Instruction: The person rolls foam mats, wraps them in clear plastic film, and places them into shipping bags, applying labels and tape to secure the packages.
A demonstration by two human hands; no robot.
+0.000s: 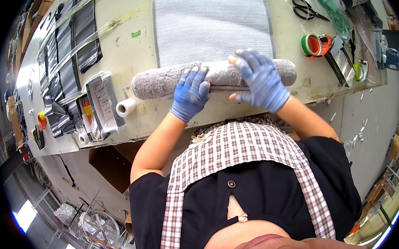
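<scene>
A grey plush mat lies partly rolled up across the table in front of me. Its rolled part has fluffy pile outward, and the pale grey woven backing stretches flat away from it. My left hand, in a blue glove with bare fingertips, bends its closed fingers over the roll left of its middle. On the right side, my right hand, gloved alike and slightly blurred, rests on the roll with fingers stretched and thumb apart. A whitish patch shows on the roll between the hands; what it is I cannot tell.
Left on the table are black plastic bags, a clear-fronted box and a small white roll. To the right lie black scissors, a tape dispenser with green tape, and plastic wrapping. The table's front edge runs close to me.
</scene>
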